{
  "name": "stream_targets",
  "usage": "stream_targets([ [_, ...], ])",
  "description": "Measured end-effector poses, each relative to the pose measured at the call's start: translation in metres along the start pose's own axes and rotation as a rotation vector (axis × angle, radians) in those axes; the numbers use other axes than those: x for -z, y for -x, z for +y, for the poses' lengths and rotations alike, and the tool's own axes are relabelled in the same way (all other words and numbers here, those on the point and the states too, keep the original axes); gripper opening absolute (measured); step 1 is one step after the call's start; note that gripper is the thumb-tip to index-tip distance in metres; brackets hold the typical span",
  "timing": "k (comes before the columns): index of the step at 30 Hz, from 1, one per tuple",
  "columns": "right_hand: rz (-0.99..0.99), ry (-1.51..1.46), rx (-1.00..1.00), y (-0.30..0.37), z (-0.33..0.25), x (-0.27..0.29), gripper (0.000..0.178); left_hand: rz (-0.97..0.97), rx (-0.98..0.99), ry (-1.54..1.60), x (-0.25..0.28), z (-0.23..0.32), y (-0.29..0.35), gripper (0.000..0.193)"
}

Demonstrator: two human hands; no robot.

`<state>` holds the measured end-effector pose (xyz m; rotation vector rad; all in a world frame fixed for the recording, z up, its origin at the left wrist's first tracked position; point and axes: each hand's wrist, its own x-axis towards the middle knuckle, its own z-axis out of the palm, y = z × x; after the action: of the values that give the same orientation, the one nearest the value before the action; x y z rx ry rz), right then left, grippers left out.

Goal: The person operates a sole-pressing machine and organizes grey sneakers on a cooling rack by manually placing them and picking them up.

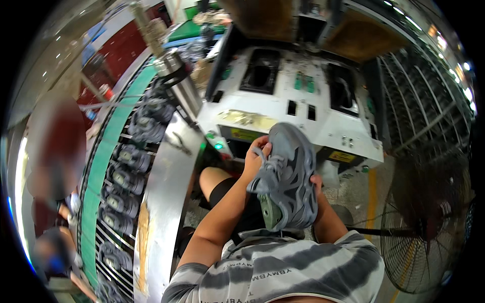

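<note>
A grey sneaker (288, 177) with wavy panels and grey laces is held up in front of my chest, toe pointing away and up. My left hand (256, 156) grips its left side near the laces and tongue. My right hand (317, 183) is mostly hidden behind the shoe's right side, only a bit of it and the forearm showing, and it seems to support the shoe there. A green insole shows inside the shoe's opening.
A white machine (323, 126) with two dark shoe-shaped recesses stands ahead. To the left, a conveyor (98, 171) carries a row of several grey sneakers (124, 178), beside a metal panel (161, 192). Other people sit at far left. A floor fan (429, 222) stands at right.
</note>
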<state>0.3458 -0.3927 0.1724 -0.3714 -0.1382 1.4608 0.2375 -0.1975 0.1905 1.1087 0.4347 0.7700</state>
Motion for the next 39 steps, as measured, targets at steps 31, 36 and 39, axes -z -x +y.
stream_targets([
  [31, 1.276, 2.417, 0.385, -0.139, -0.363, -0.025, 0.082, -0.014, 0.603, -0.188, 0.058, -0.129, 0.022, 0.025],
  [36, 0.871, 2.21, 1.348, 0.014, -0.261, 0.064, 0.016, -0.413, 0.388, -0.774, 0.016, -0.158, 0.016, 0.027],
  [39, 1.404, 0.946, 1.329, 0.068, -0.193, 0.103, 0.019, -0.6, 0.354, -0.751, -0.045, -0.134, 0.009, 0.027],
])
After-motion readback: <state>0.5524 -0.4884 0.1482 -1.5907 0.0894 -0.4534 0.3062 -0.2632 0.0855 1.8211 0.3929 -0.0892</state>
